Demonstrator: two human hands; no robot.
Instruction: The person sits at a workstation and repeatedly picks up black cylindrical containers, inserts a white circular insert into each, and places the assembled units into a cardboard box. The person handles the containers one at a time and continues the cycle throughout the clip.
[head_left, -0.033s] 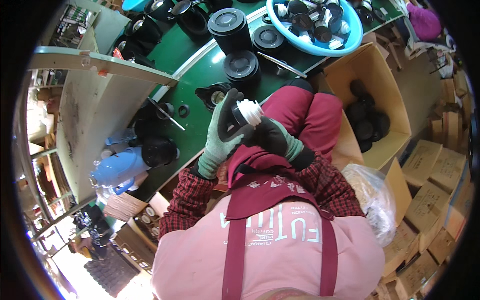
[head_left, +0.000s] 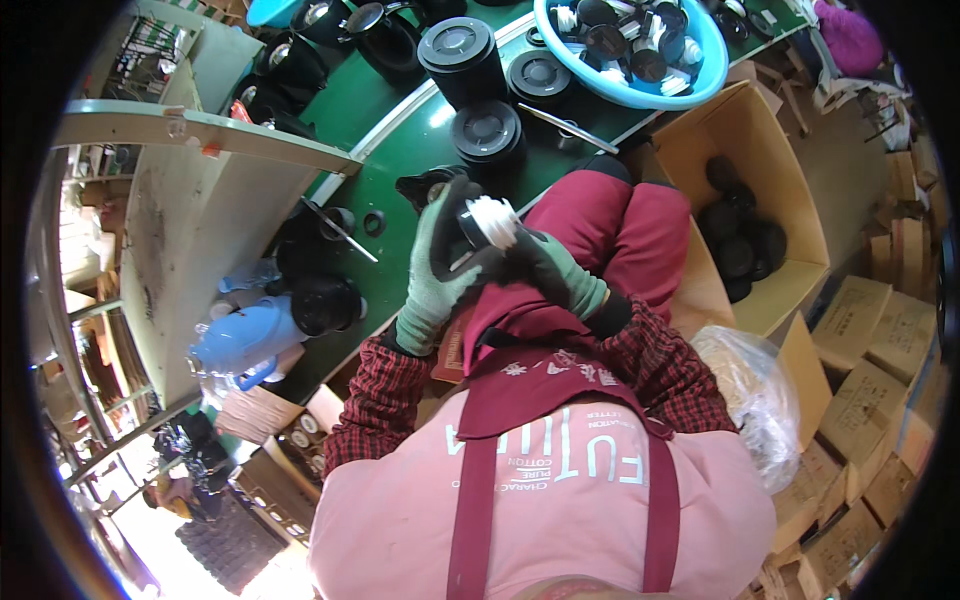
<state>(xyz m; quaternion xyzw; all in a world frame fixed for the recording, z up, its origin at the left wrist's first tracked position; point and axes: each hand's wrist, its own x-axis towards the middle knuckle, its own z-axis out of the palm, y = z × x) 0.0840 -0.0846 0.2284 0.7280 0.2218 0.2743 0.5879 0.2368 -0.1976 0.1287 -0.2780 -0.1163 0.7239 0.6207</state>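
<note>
Above my lap, my left hand (head_left: 432,262), in a green and black work glove, is wrapped round a jug stopper (head_left: 492,222) with a black cap and a white screw-threaded part. The white thread points up and to the right and is slightly blurred. My right hand (head_left: 560,275), gloved the same way, is closed against the stopper's lower right side; its fingertips are partly hidden. Just beyond my left fingers, a black jug collar (head_left: 425,185) lies on the green table (head_left: 395,215).
Black lidded canisters (head_left: 485,130) stand beyond my hands, near a light blue basin (head_left: 625,95) full of stoppers. At right, an open carton (head_left: 800,210) holds black round parts. A blue jug (head_left: 250,335) lies at left beside a panel (head_left: 170,250). A metal rod (head_left: 568,128) lies near the canisters.
The stopper has tilted a little between my hands, and my right hand has shifted slightly against it. The whole view has moved a few pixels; the surrounding things stay put.
</note>
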